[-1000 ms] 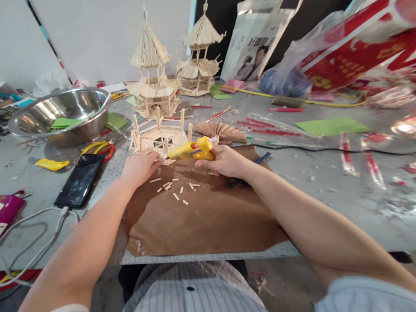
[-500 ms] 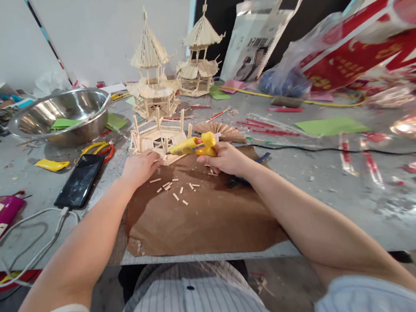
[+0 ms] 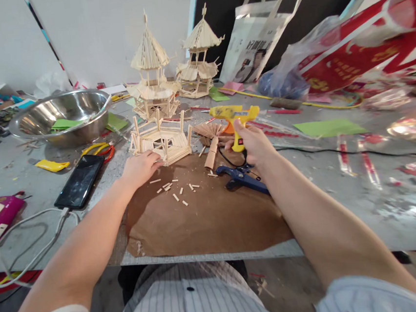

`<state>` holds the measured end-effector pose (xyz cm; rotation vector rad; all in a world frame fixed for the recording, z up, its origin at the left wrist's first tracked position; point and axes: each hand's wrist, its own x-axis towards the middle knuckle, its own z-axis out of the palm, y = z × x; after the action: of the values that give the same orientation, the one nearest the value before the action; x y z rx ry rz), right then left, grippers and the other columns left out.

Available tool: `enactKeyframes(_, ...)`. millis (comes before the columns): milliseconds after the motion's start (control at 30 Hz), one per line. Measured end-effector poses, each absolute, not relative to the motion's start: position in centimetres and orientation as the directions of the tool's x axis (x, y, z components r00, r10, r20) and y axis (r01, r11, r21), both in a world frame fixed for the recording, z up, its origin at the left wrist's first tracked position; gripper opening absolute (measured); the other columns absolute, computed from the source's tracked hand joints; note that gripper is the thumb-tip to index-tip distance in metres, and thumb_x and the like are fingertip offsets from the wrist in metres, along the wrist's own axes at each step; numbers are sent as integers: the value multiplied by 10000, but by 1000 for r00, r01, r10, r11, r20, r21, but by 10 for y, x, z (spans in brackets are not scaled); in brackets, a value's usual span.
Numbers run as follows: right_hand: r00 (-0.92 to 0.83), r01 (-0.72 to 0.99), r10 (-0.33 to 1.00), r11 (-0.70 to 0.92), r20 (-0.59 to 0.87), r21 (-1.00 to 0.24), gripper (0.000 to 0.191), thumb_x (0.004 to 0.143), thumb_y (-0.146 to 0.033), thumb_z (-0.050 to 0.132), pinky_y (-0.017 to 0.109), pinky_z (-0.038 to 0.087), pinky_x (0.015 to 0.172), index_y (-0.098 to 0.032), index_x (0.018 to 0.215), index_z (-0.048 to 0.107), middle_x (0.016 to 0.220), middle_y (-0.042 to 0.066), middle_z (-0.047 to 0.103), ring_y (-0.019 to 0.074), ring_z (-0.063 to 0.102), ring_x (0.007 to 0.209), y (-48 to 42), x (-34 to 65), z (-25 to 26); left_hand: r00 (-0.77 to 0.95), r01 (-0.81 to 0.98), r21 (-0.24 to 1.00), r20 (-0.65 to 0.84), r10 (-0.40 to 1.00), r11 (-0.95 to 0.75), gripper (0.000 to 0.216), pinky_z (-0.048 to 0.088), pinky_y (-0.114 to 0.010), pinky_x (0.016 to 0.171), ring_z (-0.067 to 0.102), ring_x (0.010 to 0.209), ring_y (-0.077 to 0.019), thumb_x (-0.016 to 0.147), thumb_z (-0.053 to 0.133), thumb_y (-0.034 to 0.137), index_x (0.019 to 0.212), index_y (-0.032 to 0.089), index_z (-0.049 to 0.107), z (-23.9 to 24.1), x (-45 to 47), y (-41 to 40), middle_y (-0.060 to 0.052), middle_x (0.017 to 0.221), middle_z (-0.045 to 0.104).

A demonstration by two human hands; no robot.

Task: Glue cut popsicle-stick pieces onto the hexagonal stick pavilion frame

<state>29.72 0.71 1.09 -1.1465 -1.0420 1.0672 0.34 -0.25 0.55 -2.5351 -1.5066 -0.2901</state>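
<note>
While my right fingers (image 3: pixel 242 129) wrap the handle of a yellow glue gun (image 3: pixel 226 111), my left fingers (image 3: pixel 151 157) rest at the near left edge of a six-sided stick frame (image 3: pixel 178 152); I cannot tell whether they pinch it or merely lie against it. The gun is raised beyond and to the right of the frame, its nozzle pointing left and well apart from my left fingers. I'd judge that gap worth keeping, as the tip may be hot, and I'd press the frame only lightly, since its thin posts could give. The black cord (image 3: pixel 358 149), I think, is best kept from dragging over the work.

The frame is pale, dry-looking wood: slim uprights around a floor of narrow strips with an opening in it. Short cut sticks (image 3: pixel 175 196) lie scattered nearer me than my left fingers, on a brown, smooth-looking sheet (image 3: pixel 207 224) over the grey tabletop (image 3: pixel 318 199). Just below my right fingers sits a blue hand tool (image 3: pixel 241 178), with a pleated brown fan shape (image 3: pixel 211 153) to their left. Past my left fingers, behind the frame, stands a peaked stick tower (image 3: pixel 149 56) with a ribbed roof.
</note>
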Motion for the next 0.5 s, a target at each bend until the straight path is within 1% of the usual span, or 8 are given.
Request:
enactKeyframes(133,284,-209,951,-64,-123,-976,107,783,-259,534,181,427,373,-157,810,552,643,-3,630,66,512,386,19,315,5,469,876,-19,262,843,-482,304,430,-255,657,610,890,-185,874,416,423,996,219,606,4,3,-1,-25,1048,635)
enactKeyframes(200,281,-224,943,-118,-180,-967,123,781,-199,493,173,426,384,-147,851,581,669,4,637,60,518,407,22,322,2,467,876,-3,262,845,-483,293,433,-256,666,607,899,-186,871,424,418,991,224,609,4,3,-1,-20,1050,636)
enactKeyframes(300,231,-195,948,-176,-219,-965,174,803,-213,464,175,433,408,-145,901,590,718,19,653,64,541,452,25,328,-2,462,877,4,265,846,-480,287,437,-255,673,605,902,-182,869,431,412,987,225,614,5,3,-1,-23,1054,636)
enactKeyframes(400,239,-92,934,-252,-267,-963,210,838,-297,450,207,424,395,-143,906,576,735,41,657,79,524,430,27,330,-8,465,876,-3,270,843,-482,285,438,-253,672,606,896,-179,869,433,408,990,225,615,4,3,-1,-25,1053,638)
enactKeyframes(467,324,63,909,-297,-261,-953,270,840,-373,448,234,423,399,-144,905,576,726,58,653,101,524,427,28,331,-12,466,875,-5,273,842,-483,281,438,-256,666,607,890,-180,869,434,408,990,229,614,4,3,-2,-21,1051,638)
enactKeyframes(500,383,183,896,-313,-226,-932,311,832,-417,452,249,431,416,-144,901,584,721,70,652,120,542,449,30,333,-14,466,875,-5,273,842,-483,281,438,-258,664,608,887,-182,869,433,408,990,230,613,4,3,-2,-19,1050,638)
